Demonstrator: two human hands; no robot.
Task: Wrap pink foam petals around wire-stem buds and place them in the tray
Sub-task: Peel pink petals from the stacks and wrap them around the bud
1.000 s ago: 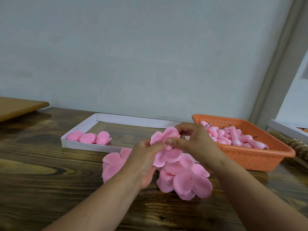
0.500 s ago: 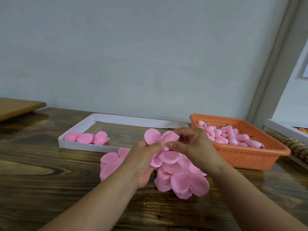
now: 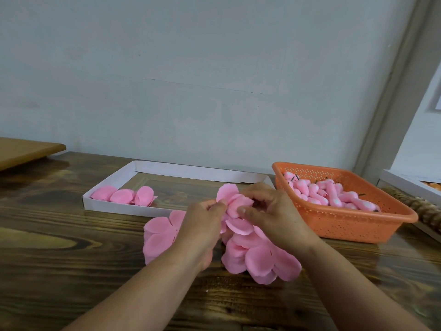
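Note:
A pink foam petal piece (image 3: 232, 199) is held up between both hands above the table's middle. My left hand (image 3: 202, 225) pinches its left edge; my right hand (image 3: 269, 211) curls its fingers round the right side, hiding any bud inside. Under the hands lies a loose pile of pink petals (image 3: 257, 256), with more petals (image 3: 160, 235) to the left. The white tray (image 3: 114, 206) behind holds three wrapped pink flowers (image 3: 124, 195) at its left end. An orange basket (image 3: 353, 225) on the right holds several pink wire-stem buds (image 3: 334, 195).
The dark wooden table (image 3: 59, 259) runs to a grey wall. A light wooden board (image 3: 23, 151) overhangs at far left. At far right stand a white box edge (image 3: 410, 185) and a brown rope-like thing (image 3: 424, 209).
The petal piece's lobe has spread upward and leftward between my fingers. My right hand's fingers have shifted slightly round it. Both hands stay in the same place.

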